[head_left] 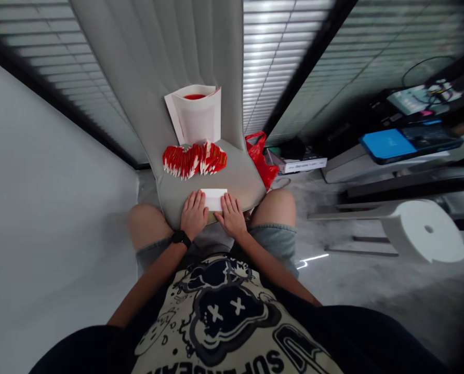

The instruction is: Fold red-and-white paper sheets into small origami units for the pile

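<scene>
On the chair point(241, 174), left grip point(195, 210) and right grip point(232, 213) lie flattened against white paper point(215, 200)

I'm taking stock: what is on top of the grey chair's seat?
The seat holds a row of red-and-white pieces, taller white sheets behind them, and white paper touched by the left hand and right hand. Whatever lies beneath these is covered.
</scene>
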Available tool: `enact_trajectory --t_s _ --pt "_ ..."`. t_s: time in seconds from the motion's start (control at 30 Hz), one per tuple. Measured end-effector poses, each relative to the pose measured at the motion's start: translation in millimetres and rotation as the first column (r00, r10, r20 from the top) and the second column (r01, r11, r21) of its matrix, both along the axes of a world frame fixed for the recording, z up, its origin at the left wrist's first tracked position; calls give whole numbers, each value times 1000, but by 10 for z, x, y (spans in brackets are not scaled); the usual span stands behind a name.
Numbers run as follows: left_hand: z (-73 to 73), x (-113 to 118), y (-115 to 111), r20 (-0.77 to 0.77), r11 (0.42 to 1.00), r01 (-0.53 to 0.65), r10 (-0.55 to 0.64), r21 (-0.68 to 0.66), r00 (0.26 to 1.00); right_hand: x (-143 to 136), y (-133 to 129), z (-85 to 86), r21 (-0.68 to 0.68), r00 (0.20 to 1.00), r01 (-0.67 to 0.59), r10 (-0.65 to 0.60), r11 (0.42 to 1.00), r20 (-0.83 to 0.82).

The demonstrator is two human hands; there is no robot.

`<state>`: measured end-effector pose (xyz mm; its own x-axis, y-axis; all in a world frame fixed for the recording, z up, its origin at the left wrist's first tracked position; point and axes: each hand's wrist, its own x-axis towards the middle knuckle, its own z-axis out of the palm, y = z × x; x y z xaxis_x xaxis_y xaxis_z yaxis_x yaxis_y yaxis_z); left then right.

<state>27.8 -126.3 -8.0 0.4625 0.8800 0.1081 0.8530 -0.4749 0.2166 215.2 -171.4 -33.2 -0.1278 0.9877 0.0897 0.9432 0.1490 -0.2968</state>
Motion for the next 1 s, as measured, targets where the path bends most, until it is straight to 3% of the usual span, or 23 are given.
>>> enact_trajectory --t_s 0.1,0.2,0.3,0.37,0.5,0.7,0.77,0.87,1.0 --pt "-17 16 -6 -38 1000 -5 5 3 999 -26 -21 122 33 994 23 -19 999 -111" --pt "-72 23 5 -73 1000 -8 7 -9 997 -252 -79 388 63 949 76 -53 995 -311" --pt "-146 32 32 -88 999 -34 30 -37 996 -637 -125 652 -75 839 -141 78 987 -539" --pt "-185 47 44 -84 997 -57 53 -53 995 -869 -121 741 -197 794 -234 71 952 -604" --pt "-221 85 47 -65 995 -74 69 -72 995 -1039 -80 705 -314 745 -275 -5 909 -667" --pt "-195 70 35 1 994 -55 55 -98 998 -863 -113 551 -321 668 -290 -50 901 -742" --pt "-167 50 20 22 995 -32 34 -90 999 -786 -84 509 -269 702 -171 -75 948 -709" --pt "-132 35 -2 36 997 -1 4 -77 999 -672 72 438 -74 855 44 -76 996 -513" --pt "-125 55 -10 57 997 -8 12 -71 998 -537 387 271 50 983 48 -38 998 -181"
